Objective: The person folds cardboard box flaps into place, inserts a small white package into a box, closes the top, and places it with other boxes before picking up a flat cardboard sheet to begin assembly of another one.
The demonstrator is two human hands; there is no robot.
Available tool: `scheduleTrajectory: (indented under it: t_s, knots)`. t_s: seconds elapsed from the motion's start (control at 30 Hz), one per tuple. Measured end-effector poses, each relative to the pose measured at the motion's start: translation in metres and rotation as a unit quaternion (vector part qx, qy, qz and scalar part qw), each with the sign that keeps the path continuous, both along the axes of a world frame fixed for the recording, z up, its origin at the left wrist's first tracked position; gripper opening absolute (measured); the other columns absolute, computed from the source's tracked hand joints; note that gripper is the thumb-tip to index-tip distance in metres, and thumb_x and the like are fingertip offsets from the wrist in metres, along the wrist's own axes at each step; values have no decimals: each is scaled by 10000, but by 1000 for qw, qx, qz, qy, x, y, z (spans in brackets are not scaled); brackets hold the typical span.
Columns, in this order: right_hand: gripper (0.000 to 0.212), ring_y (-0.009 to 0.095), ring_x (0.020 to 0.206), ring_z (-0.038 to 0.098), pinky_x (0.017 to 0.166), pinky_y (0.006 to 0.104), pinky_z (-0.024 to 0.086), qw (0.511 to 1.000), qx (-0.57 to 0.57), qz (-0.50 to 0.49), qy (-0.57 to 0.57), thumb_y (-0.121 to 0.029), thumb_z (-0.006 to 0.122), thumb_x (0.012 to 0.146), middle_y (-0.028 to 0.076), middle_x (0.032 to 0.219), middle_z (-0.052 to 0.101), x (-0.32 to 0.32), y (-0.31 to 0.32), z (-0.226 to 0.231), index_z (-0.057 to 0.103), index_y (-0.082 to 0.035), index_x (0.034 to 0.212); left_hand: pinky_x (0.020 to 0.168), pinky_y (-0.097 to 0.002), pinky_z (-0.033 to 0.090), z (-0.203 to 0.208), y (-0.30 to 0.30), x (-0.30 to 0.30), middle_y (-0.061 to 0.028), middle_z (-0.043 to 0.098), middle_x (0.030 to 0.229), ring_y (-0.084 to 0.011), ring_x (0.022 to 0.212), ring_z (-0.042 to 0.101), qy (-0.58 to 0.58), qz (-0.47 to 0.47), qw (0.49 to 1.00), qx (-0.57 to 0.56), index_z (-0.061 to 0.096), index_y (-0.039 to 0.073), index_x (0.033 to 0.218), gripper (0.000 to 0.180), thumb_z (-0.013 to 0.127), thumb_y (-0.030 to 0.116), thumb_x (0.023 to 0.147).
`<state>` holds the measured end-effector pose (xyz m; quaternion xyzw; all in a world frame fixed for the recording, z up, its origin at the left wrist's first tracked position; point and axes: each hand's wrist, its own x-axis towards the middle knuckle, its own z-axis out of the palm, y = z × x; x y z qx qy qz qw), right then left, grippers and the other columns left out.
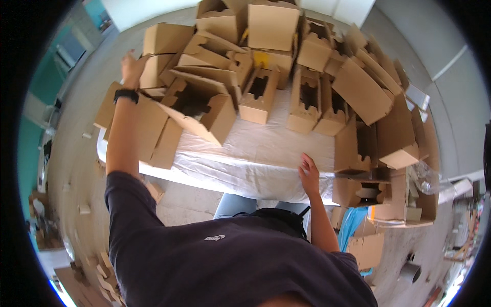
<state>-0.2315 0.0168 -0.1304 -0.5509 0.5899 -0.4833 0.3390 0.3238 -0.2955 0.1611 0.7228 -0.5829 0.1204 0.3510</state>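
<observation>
My left arm reaches far forward on the left, with a dark band on its wrist. My left hand (pixel 133 70) is open, its fingers stretched up along the outer side of a brown cardboard box (pixel 151 71); its thumb side lies against or very near the cardboard. Another box (pixel 169 38) stands just beyond it. Over the table's near edge my right hand (pixel 309 175) hangs open, fingers slightly apart, holding nothing. Right of it stands a tilted open box (pixel 353 148), with a gap between. A large open-flapped box (pixel 199 110) sits right of my left forearm.
Many open cardboard boxes crowd the table, which has a white cloth (pixel 245 158). A yellow piece (pixel 261 59) shows among the far boxes. At the right, a larger carton (pixel 422 204) holds clear plastic. Blue plastic sheeting (pixel 353 225) hangs below the right end.
</observation>
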Motion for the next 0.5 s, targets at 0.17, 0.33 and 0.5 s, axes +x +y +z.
scheduleTrajectory:
  t_s: [0.17, 0.33, 0.5]
  knots:
    - [485, 207, 1137, 586, 973, 316, 470, 999, -22, -33, 0, 55, 569, 839, 128, 1261, 586, -5, 2, 1, 519, -50, 1309, 1000, -411, 411, 28, 135, -171, -150, 558, 1257, -331, 1184, 510, -31, -226, 926, -301, 581, 25, 1177, 380, 703, 110, 827]
    - [503, 269, 1130, 592, 954, 335, 478, 996, -59, -23, 70, 33, 600, 812, 149, 1265, 579, -5, 10, 16, 522, -51, 1301, 1001, -397, 417, -70, 223, -280, -147, 539, 1292, -327, 1224, 498, -12, -476, 870, -132, 587, 40, 1173, 350, 665, 41, 832]
    - [405, 265, 1068, 626, 918, 337, 502, 1000, 0, -7, 16, 19, 577, 836, 125, 1184, 641, 8, 89, 27, 594, -73, 1230, 1085, -442, 316, -207, 274, -318, -189, 389, 1440, -361, 1333, 371, 9, -552, 822, 141, 477, 9, 1295, 441, 584, 225, 925]
